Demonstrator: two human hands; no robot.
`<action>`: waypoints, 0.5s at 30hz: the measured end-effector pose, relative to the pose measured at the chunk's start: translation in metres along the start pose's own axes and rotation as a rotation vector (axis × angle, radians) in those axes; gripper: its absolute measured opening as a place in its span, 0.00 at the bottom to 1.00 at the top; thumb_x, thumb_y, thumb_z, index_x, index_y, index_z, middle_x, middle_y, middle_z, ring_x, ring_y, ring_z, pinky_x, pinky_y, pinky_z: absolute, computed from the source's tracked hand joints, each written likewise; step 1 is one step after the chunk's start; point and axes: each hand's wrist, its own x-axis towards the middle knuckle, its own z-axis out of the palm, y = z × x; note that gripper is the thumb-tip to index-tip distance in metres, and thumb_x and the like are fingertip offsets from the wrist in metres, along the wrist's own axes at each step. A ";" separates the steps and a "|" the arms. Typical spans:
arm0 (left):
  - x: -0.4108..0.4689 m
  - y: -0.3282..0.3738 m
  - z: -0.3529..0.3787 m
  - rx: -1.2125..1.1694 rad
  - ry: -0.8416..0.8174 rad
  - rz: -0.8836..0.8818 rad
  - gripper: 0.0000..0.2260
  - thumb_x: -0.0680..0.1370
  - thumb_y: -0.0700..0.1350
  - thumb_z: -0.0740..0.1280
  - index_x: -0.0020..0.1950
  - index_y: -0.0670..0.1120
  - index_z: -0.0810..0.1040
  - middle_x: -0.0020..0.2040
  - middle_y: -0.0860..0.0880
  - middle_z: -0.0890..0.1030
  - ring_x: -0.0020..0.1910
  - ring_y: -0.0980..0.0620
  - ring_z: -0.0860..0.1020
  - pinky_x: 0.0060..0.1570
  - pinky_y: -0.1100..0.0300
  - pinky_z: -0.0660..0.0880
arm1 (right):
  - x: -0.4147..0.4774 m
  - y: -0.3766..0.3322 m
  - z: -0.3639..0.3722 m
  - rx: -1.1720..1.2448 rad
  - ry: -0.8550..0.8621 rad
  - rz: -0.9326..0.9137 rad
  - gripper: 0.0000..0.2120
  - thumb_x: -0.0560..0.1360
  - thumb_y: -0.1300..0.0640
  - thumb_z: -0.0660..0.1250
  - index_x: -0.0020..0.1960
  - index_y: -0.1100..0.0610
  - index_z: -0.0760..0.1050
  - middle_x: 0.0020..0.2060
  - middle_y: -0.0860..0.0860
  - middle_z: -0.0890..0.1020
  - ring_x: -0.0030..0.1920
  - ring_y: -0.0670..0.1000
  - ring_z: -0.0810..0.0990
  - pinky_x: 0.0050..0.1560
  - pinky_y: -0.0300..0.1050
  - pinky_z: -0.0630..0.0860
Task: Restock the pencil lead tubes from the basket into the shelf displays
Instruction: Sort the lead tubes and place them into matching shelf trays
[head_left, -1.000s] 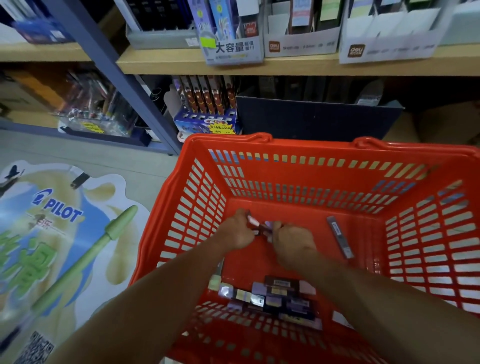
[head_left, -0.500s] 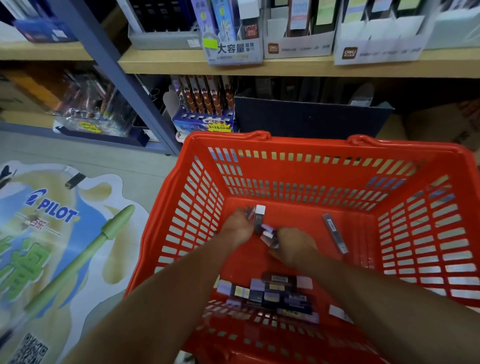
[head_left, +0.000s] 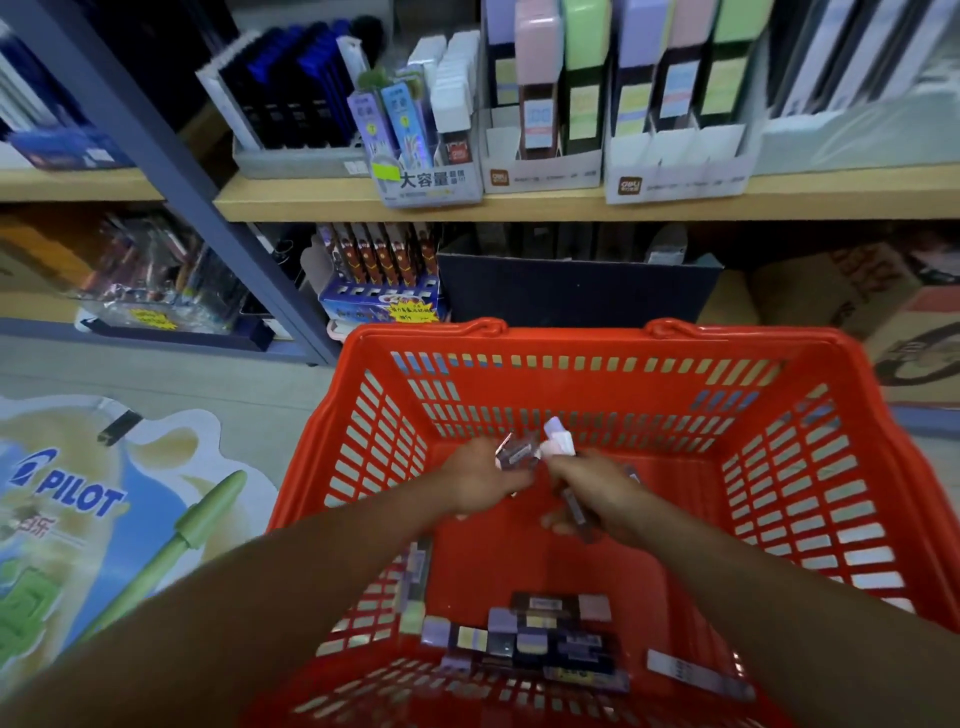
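Observation:
A red plastic basket (head_left: 613, 343) stands on the floor below me. Both hands are inside it, above its floor. My left hand (head_left: 480, 480) grips a small bunch of pencil lead tubes (head_left: 517, 452) whose ends stick up. My right hand (head_left: 592, 491) holds more lead tubes (head_left: 576, 512), one with a pale pink cap (head_left: 558, 441) poking up beside the left bunch. A pile of lead tubes (head_left: 535, 639) lies at the basket's near end. White display boxes (head_left: 545, 174) with tall tubes stand on the wooden shelf (head_left: 831, 200).
A blue-grey shelf post (head_left: 208, 208) runs diagonally at left. A dark bin (head_left: 571, 291) and a pen display (head_left: 382, 296) stand under the shelf behind the basket. A cardboard box (head_left: 883, 312) is at right. A Pilot floor sticker (head_left: 78, 519) covers the floor at left.
Both hands have lifted slightly with tubes gathered in them. The loose tube that lay at the basket's right is gone from there. The view has tilted up, showing more of the shelf.

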 end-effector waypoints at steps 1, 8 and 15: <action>-0.010 0.009 -0.013 -0.020 0.006 0.010 0.06 0.77 0.46 0.68 0.42 0.45 0.77 0.34 0.46 0.78 0.32 0.51 0.76 0.30 0.64 0.68 | -0.003 -0.007 0.004 0.003 0.029 -0.058 0.13 0.80 0.52 0.63 0.39 0.55 0.69 0.30 0.53 0.72 0.24 0.52 0.75 0.23 0.35 0.68; -0.072 0.047 -0.078 -0.339 0.066 0.140 0.08 0.80 0.44 0.63 0.41 0.47 0.74 0.31 0.47 0.72 0.25 0.55 0.69 0.25 0.63 0.67 | -0.044 -0.065 0.035 0.229 -0.063 -0.390 0.06 0.78 0.55 0.67 0.43 0.56 0.76 0.23 0.52 0.71 0.21 0.47 0.66 0.23 0.33 0.58; -0.098 0.098 -0.119 -0.564 0.129 0.309 0.12 0.83 0.47 0.59 0.59 0.40 0.72 0.27 0.55 0.73 0.27 0.56 0.71 0.24 0.64 0.66 | -0.076 -0.125 0.033 0.659 -0.223 -0.478 0.11 0.72 0.58 0.71 0.53 0.60 0.81 0.38 0.54 0.82 0.29 0.46 0.76 0.19 0.35 0.63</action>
